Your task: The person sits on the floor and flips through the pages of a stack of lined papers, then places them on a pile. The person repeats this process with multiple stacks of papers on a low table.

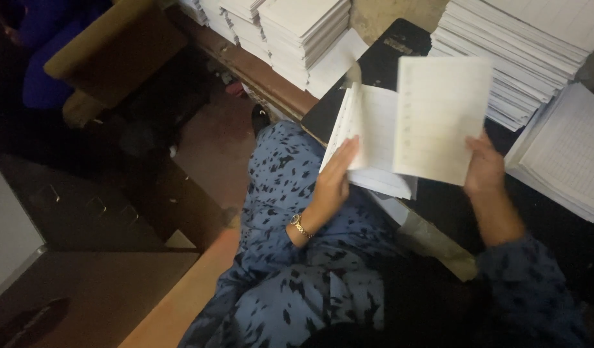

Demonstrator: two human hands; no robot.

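My right hand (pixel 485 166) grips a thin sheaf of ruled white pages (pixel 442 119) by its lower right corner, lifted and blurred above the dark table (pixel 380 64). My left hand (pixel 335 177), with a gold bracelet on its wrist, lies flat on the left edge of a small pile of ruled pages (pixel 371 138) that rests at the table's edge over my lap. I wear blue clothes with dark spots.
Tall stacks of white ruled sheets stand at the back (pixel 297 32), at the upper right (pixel 522 45) and at the right edge (pixel 567 154). A wooden bench (pixel 110 51) and a dark floor lie to the left. A person in blue sits at the far left (pixel 45 58).
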